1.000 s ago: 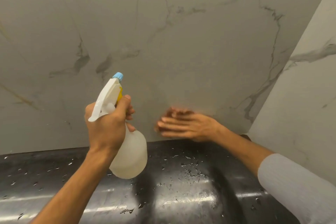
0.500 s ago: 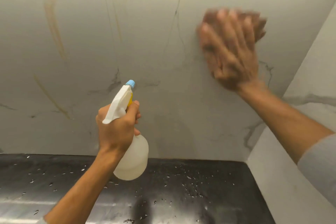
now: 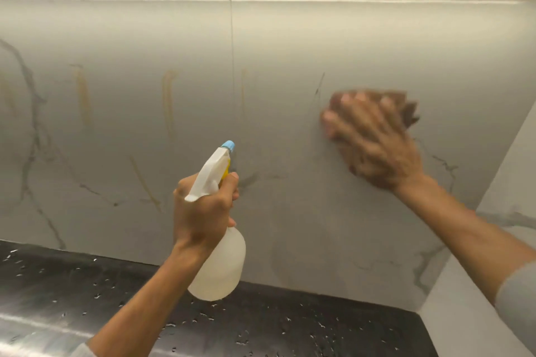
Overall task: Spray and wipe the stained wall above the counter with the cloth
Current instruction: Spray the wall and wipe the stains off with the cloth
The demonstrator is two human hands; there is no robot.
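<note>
In the head view, a spray bottle (image 3: pixel 219 264) is gripped in the left hand (image 3: pixel 203 211), fingers wrapped round its neck below the white trigger, its blue nozzle aimed at the wall (image 3: pixel 275 46) above the wet black counter (image 3: pixel 290 327). The right hand (image 3: pixel 374 145) is pressed flat, fingers spread, on a brown cloth (image 3: pixel 407 110) against the wall at the right; the cloth is pinned beneath the palm, only its far-right edge showing past the fingertips, and the hand is blurred. Yellow-brown streaks (image 3: pixel 168 101) are seen left of the bottle, well apart from the cloth. These could be missed if wiping is kept to the right side. The cloth could slip from under the flat palm, since it is pressed rather than clenched. Droplets on the counter suggest runoff that may need drying.
</note>
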